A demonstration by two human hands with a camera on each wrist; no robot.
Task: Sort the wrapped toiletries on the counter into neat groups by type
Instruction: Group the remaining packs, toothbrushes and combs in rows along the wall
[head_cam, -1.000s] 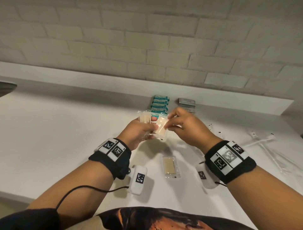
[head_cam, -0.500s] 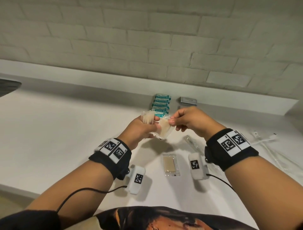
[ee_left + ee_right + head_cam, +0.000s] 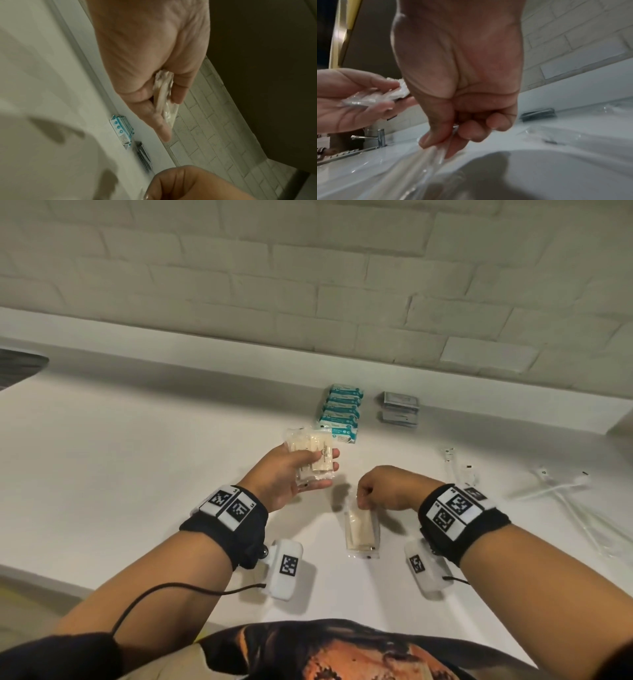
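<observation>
My left hand holds a small stack of clear-wrapped beige packets above the white counter; the left wrist view shows the thumb and fingers clamped on the stack's edge. Lower down, my right hand pinches the top edge of another clear-wrapped beige packet lying on the counter in front of me. In the right wrist view the thumb and forefinger grip that clear wrap. At the back stand a row of teal-and-white packets and a pile of grey sachets.
Long clear-wrapped sticks lie scattered at the right of the counter. A ledge and a brick wall run along the back. A tap and a sink edge lie far left.
My right hand left the stack in the left hand, dropped toward me and took hold of the single packet on the counter. The left hand kept its stack, now lying flatter.
</observation>
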